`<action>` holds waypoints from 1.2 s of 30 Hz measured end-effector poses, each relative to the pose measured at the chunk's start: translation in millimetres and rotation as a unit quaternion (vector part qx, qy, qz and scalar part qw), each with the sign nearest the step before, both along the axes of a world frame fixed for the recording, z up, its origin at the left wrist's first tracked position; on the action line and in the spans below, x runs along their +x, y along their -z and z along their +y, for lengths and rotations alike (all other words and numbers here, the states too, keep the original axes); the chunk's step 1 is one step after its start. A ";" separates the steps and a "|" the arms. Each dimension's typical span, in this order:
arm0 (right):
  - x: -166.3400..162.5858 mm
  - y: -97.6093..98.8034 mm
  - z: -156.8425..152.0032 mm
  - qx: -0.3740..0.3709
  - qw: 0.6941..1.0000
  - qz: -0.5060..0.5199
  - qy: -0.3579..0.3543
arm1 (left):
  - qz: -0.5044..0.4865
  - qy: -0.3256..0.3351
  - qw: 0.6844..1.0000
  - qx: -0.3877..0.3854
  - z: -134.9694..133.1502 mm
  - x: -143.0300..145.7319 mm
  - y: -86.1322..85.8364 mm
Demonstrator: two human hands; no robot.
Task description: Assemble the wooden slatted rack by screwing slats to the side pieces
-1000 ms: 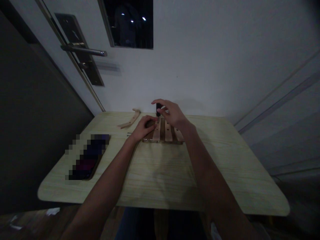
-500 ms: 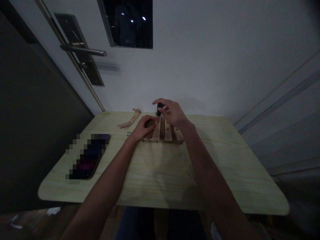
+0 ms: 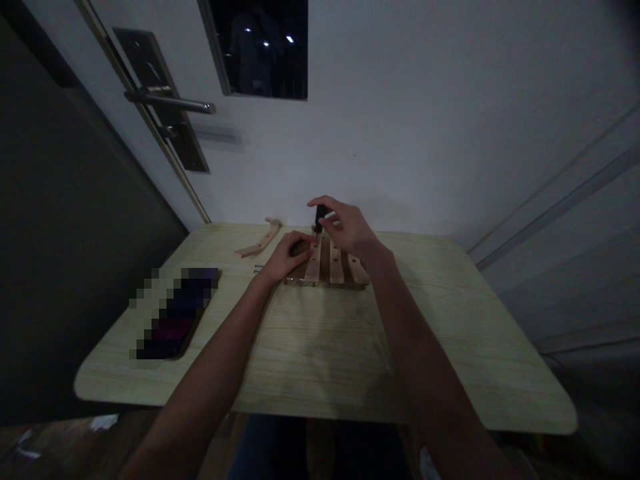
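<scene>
In the head view my right hand [image 3: 350, 230] grips a screwdriver [image 3: 321, 215] by its black handle, with the fingertips and thumb near the top. Its shaft points down at the upper end of a pale wooden strip [image 3: 313, 263]. My left hand [image 3: 287, 257] is curled at the left of that strip, thumb and fingers pressed against its sides near the screwdriver tip. Under the strips lies a brown board [image 3: 325, 260]. Two more pale strips [image 3: 336, 265] with dark holes lie across it; my right wrist partly covers the rightmost.
A bent wooden piece [image 3: 260, 241] lies at the table's back left. Two screws [image 3: 258, 269] rest left of the board. A blurred-out phone [image 3: 187, 317] lies on the left of the table [image 3: 310, 353]. A white door with a lever handle [image 3: 173, 102] stands behind.
The screwdriver stays upright on the strip while the fingers of my right hand shift slightly around its handle. My left hand keeps its place. The view has moved a little.
</scene>
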State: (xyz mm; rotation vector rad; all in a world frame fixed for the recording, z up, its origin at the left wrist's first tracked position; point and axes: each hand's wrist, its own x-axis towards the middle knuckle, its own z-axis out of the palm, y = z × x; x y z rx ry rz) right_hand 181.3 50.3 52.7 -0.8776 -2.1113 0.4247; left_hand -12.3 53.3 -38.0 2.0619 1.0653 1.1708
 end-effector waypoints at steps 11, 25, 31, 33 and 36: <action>-1.3 3.7 -0.1 -0.026 0.999 0.023 0.007 | 0.002 -0.004 1.000 0.002 1.2 0.0 2.0; -4.9 3.7 -2.1 0.036 0.998 -0.030 0.050 | 0.006 0.003 1.000 0.018 1.2 -0.1 1.1; -2.1 4.4 0.8 0.024 0.997 -0.036 0.065 | 0.013 -0.001 1.000 0.007 0.5 -0.4 0.2; -1.0 1.8 -0.3 0.020 0.997 -0.040 0.059 | 0.012 -0.001 1.000 0.007 0.0 -0.3 -0.6; -1.0 -2.8 -3.6 0.024 0.996 -0.041 0.075 | 0.014 -0.002 1.000 0.004 -1.0 0.0 -1.9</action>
